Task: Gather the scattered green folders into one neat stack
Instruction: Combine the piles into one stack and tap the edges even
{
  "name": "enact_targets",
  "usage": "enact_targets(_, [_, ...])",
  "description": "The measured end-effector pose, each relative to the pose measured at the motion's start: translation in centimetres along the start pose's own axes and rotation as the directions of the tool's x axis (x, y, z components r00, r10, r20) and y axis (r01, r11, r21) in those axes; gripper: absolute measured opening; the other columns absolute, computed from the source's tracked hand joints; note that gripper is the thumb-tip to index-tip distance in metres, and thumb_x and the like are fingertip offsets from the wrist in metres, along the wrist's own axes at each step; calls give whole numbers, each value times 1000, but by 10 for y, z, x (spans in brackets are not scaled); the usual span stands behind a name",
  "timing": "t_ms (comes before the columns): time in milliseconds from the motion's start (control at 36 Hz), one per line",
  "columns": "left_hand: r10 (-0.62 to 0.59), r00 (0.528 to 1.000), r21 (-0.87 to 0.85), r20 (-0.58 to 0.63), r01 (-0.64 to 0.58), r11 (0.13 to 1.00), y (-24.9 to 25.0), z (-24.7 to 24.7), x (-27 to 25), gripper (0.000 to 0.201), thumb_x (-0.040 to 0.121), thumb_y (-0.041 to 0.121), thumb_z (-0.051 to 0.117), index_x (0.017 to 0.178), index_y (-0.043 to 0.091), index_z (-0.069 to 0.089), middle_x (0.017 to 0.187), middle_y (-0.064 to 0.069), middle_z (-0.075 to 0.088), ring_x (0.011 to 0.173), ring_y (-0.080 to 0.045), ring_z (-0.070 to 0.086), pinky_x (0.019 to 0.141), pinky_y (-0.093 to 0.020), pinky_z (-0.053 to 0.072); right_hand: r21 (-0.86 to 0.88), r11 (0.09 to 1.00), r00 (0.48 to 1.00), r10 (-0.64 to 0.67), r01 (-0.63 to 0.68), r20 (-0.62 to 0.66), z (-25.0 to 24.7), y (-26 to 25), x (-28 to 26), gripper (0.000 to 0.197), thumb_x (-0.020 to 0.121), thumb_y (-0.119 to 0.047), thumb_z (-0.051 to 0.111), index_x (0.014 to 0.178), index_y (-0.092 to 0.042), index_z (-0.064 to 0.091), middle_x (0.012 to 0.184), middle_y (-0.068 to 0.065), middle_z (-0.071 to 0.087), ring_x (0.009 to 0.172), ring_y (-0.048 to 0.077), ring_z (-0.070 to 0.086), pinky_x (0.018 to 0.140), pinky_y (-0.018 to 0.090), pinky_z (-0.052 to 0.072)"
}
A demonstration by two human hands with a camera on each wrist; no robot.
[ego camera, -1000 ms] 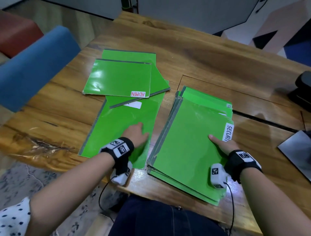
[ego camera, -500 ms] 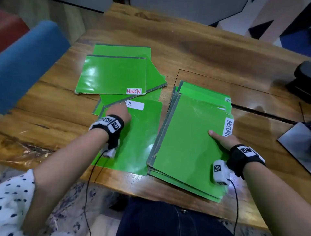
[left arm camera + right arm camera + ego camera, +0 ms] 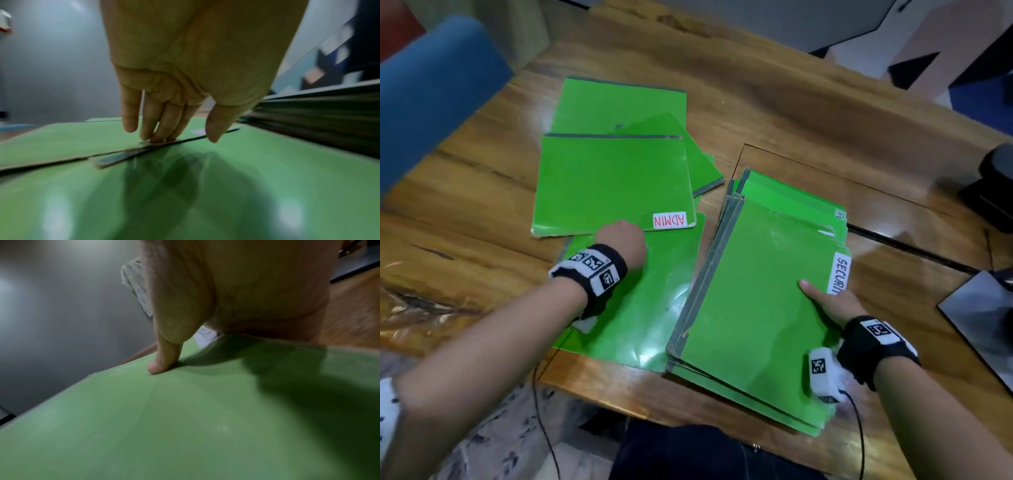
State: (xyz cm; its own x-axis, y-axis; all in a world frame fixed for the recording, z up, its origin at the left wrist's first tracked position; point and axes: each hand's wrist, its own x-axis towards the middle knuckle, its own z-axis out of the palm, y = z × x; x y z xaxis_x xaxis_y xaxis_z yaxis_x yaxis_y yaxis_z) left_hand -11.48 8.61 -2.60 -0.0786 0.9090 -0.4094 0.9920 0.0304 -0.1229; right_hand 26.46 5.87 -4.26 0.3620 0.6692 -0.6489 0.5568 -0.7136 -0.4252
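The wooden table point(image 3: 808, 113) carries everything. Compared with half a second ago, the left hand point(image 3: 621, 240) has reached farther from the near edge, up to the near edge of the ADMIN folder point(image 3: 613, 185); earlier it lay lower on the long folder point(image 3: 640, 308), near a white label that no longer shows. The right hand point(image 3: 832, 305) has stayed where it was.

The stack of green folders point(image 3: 753, 308) lies at the near edge, right of centre, its top one labelled SECURITY and its layers slightly fanned at the far end. Just left of it, the long folder lies flat, its near corner at the table's edge. The ADMIN folder overlaps its far end and rests on more scattered folders point(image 3: 619, 102) toward the table's middle.

The left fingers point(image 3: 158, 125) are straight and close together, their tips pressing at the ADMIN folder's edge, with the thumb held apart. The right thumb point(image 3: 164, 353) presses on the stack's top cover beside the label; the other fingers are hidden at the stack's right edge, so I cannot tell their grip.
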Motion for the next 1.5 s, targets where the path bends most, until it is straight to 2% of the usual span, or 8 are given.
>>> enact_targets(222, [37, 984, -239, -175, -79, 968, 11, -8, -1, 35, 94, 33, 45, 121, 13, 53, 115, -12, 62, 103, -26, 59, 84, -39, 50, 7, 1000, 1000, -9, 9, 7, -4, -9, -3, 59, 71, -55, 72, 94, -4, 53, 102, 20, 64, 93, 33, 62, 87, 47, 53])
enact_targets(389, [-173, 969, -234, 179, 212, 949, -9, 5, 12, 84, 87, 66, 39, 151, 24, 5, 158, -14, -5, 142, -44, 6, 110, -61, 16, 40, 999, 1000, 6, -6, -16, -3, -8, -10, 74, 68, -57, 74, 111, 2, 55, 107, 22, 64, 98, 35, 63, 87, 46, 54])
enact_targets(528, [-149, 978, -159, 144, 172, 972, 4, 11, -21, 63, 93, 56, 34, 119, 2, 54, 120, -18, 59, 96, -30, 63, 81, -37, 54, 64, 998, 1000, 4, -5, 12, -4, -2, -1, 82, 60, -63, 76, 109, -1, 56, 105, 21, 65, 95, 34, 65, 85, 48, 55])
enact_targets(639, [-159, 986, -131, 42, 164, 978, -7, -1, -30, 32, 96, 32, 43, 84, 7, 60, 71, -3, 56, 70, -21, 62, 67, -29, 54, 41, 999, 1000, 7, -7, -1, -4, -7, -8, 74, 68, -58, 73, 105, 3, 53, 104, 18, 63, 93, 30, 62, 87, 41, 53])
enact_targets(833, [-362, 926, -360, 101, 374, 855, -55, 1, -15, 98, 69, 43, 79, 142, 5, 26, 141, -20, 36, 131, -35, 37, 105, -49, 37, 33, 999, 999, -39, 40, -32, -2, -3, -2, 72, 71, -55, 73, 111, 1, 53, 107, 20, 61, 96, 32, 60, 89, 44, 51])
enact_targets(1083, [-463, 845, -362, 269, 534, 764, -84, 10, -34, 88, 57, 66, 74, 118, 5, 56, 106, -11, 60, 105, -28, 58, 91, -37, 49, 25, 999, 999, -31, 31, -20, -3, -2, 1, 65, 72, -55, 72, 100, -3, 47, 115, 24, 59, 86, 29, 54, 89, 44, 51])
enact_targets(1222, [-522, 800, -449, 296, 599, 663, -81, 16, -46, 98, 56, 55, 82, 130, 3, 44, 135, -24, 40, 120, -37, 46, 95, -45, 47, 19, 999, 999, -39, 39, -20, -2, -1, 2, 64, 72, -55, 72, 100, -4, 46, 111, 23, 60, 85, 29, 53, 83, 39, 50])
enact_targets(1500, [-394, 866, -685, 307, 489, 540, -82, 2, -53, 75, 68, 38, 81, 126, 4, 49, 115, -17, 60, 96, -32, 57, 83, -39, 49, -3, 998, 997, -69, 69, -35, -3, 0, 4, 65, 72, -58, 71, 97, -3, 48, 95, 17, 55, 83, 28, 53, 87, 42, 50])
